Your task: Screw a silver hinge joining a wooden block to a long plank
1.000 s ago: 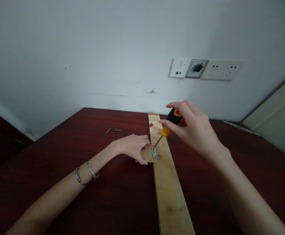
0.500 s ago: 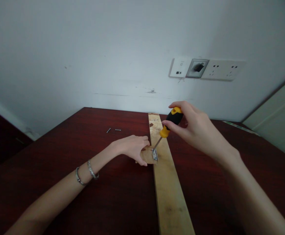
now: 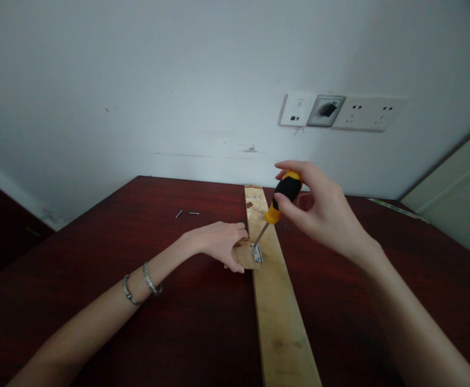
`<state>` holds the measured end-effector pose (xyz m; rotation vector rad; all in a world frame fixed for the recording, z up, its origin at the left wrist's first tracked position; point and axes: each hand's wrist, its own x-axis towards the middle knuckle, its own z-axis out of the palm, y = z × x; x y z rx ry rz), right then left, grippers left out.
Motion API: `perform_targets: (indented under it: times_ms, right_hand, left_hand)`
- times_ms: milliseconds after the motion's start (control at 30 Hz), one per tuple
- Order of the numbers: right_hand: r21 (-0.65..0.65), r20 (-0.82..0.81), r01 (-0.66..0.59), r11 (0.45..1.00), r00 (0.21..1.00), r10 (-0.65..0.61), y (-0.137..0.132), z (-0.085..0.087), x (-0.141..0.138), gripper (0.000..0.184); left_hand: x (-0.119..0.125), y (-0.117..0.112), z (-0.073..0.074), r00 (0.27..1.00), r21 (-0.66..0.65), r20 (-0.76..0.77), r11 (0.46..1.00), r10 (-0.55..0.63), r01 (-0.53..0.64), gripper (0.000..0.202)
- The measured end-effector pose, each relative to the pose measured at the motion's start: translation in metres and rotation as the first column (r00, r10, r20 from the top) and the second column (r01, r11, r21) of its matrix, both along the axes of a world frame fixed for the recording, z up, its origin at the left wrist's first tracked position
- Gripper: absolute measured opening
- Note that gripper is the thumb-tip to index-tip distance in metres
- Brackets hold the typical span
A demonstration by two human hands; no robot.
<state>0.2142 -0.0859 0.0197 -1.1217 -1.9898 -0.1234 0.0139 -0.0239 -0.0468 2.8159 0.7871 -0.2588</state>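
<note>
Screwdriver point(image 3: 287, 189) has turned a bit since a second ago, right hand point(image 3: 321, 207) wrapped round its handle, tip down at the little metal plate point(image 3: 257, 253). Left hand point(image 3: 221, 241) grips the wood scrap point(image 3: 244, 256) under it, by the long board point(image 3: 279, 312).

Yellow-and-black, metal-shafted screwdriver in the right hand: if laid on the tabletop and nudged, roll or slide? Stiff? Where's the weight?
The yellow-and-black screwdriver would probably roll: its thick handle looks rounded. It's likely stiff, since the thin metal shaft looks straight. Weight probably sits toward the handle, the far bulkier end.
</note>
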Motion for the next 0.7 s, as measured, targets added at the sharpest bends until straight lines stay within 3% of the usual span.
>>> perform_targets:
  times_ms: [100,267,467,633,700]
  right_hand:
    - [-0.035,0.036,-0.008,0.999,0.999,0.009,-0.0006,-0.0014,-0.001,0.048]
    - [-0.038,0.084,0.087,0.996,0.993,-0.083,0.004,-0.0072,-0.0016,0.053]
    - [-0.066,0.051,-0.03,0.997,0.998,0.033,0.003,-0.0046,-0.0016,0.047]
    - [0.059,0.118,0.142,0.988,0.982,-0.148,0.0041,-0.0057,-0.003,0.036]
    - [0.087,0.097,0.145,0.986,0.983,-0.153,0.0064,-0.0079,-0.0029,0.034]
  left_hand:
    - [0.0001,-0.0002,0.0009,1.0,-0.002,0.009,1.0,-0.01,0.01,0.065]
    - [0.0003,-0.0007,0.0011,1.0,-0.002,0.002,1.0,0.007,-0.007,0.063]
    - [0.0004,-0.0011,0.0007,1.0,-0.008,0.0,1.0,0.002,-0.002,0.064]
    - [0.0002,0.0006,-0.0013,1.0,0.003,0.001,1.0,-0.008,0.008,0.063]
    - [0.0001,0.001,-0.0017,1.0,0.008,0.005,1.0,-0.012,0.012,0.064]
